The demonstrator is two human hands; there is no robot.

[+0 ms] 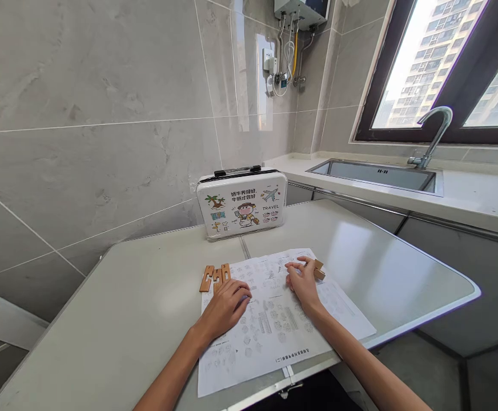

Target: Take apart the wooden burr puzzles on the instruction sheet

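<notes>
in the head view, the person's left hand (231, 302) lies palm down on a printed paper sheet (274, 311), its fingers loosely bent and close together; their undersides are hidden, so whether they hold anything i cannot tell. just beyond its knuckles is a group of notched wooden pieces (217, 276), light brown and set side by side at the sheet's left edge, their near ends partly covered by the hand. the right hand (302, 279) is over the far right part of the sheet, its fingers curled and fairly narrow. a further wooden block (318, 270) shows just beside it, on its outer side and partly behind the hand; whether the fingers grip it i cannot tell. the sheet carries rows of small grey drawings and lies at a slant on a pale counter (146, 311), reaching its near edge. beyond the sheet a white case (243, 208) stands upright on the counter near the tiled wall (103, 68), with a black handle on top and cartoon pictures and lettering on its front. at the right, a sink (360, 169) with a curved faucet (436, 134) is set into a white worktop (476, 191) under a dark-framed window (420, 74)
</notes>
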